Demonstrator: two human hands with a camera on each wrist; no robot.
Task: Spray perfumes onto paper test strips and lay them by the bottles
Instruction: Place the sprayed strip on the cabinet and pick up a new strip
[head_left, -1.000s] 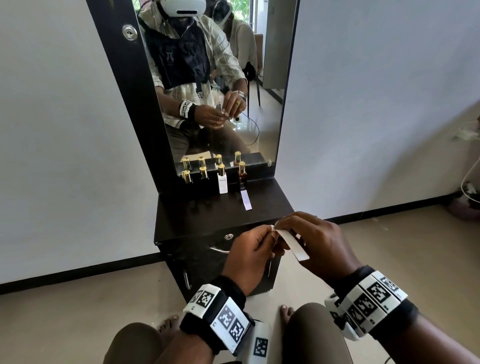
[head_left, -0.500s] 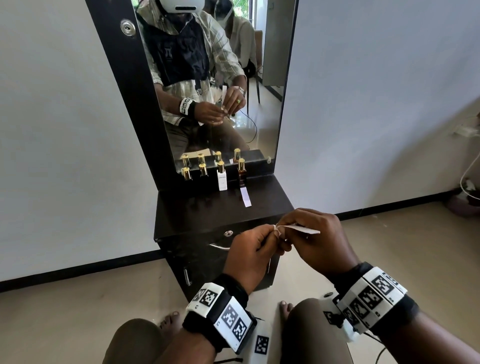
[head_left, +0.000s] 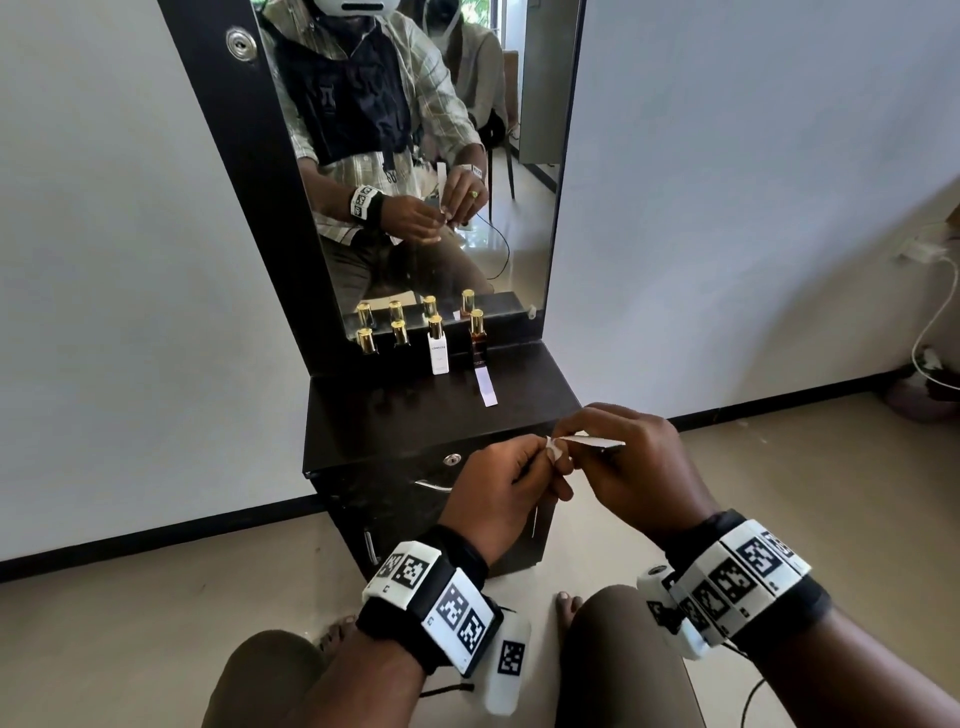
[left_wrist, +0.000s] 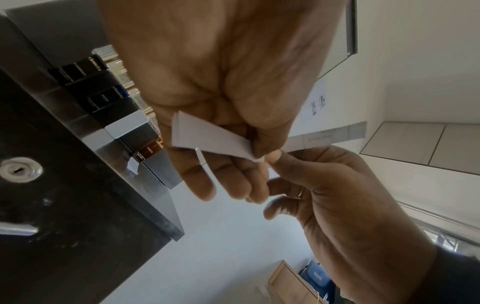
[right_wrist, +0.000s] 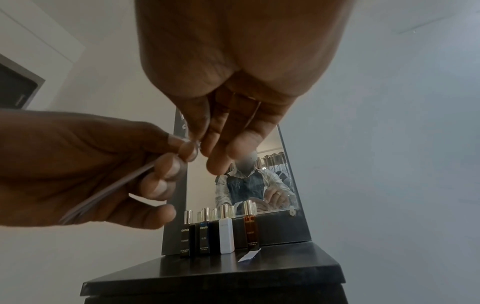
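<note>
Both hands are pinching paper test strips in front of the black vanity cabinet: the left hand is gripping a small stack, the right hand one strip by its end.

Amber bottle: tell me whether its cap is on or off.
On. The amber bottle stands upright with its gold cap seated on top, a test strip lying before it.

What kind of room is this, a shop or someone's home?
Likely a home room, at a dressing table: a tall mirror on a small dark cabinet, perfume bottles lined along it, a tiled floor.
</note>
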